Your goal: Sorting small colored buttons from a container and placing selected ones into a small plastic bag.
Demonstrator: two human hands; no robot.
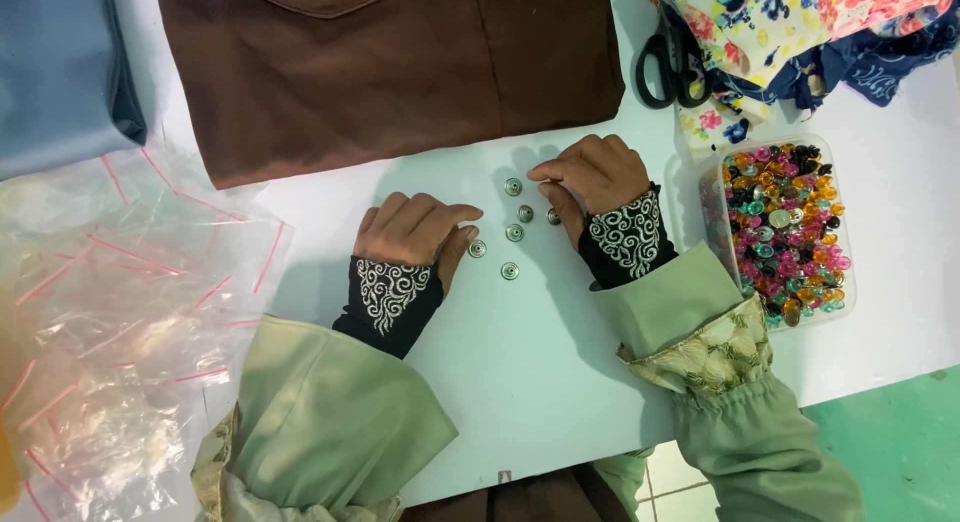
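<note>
- Left hand (412, 227), loosely curled and holding nothing, thumb touching one metal button (477, 248).
- Right hand (592, 172) pinches another button (553, 216), just right of the button cluster (514, 232).
- Bead box (782, 227) farther right of the cluster.

Six small round silver buttons (514, 232), prob. metal, loosely clustered on table.

Six round metal buttons (513, 230) are spread on the table (520, 382) between the left hand (415, 229) and the right hand (592, 172), the outermost ones touched by the fingertips. A folded garment (390, 67) is laid beyond both hands, and a heap of small plastic bags (120, 312) is piled left of the left hand. A clear box of beads (780, 232) is set right of the right hand, with scissors (670, 62) and folded cloth (800, 32) beyond it.
</note>
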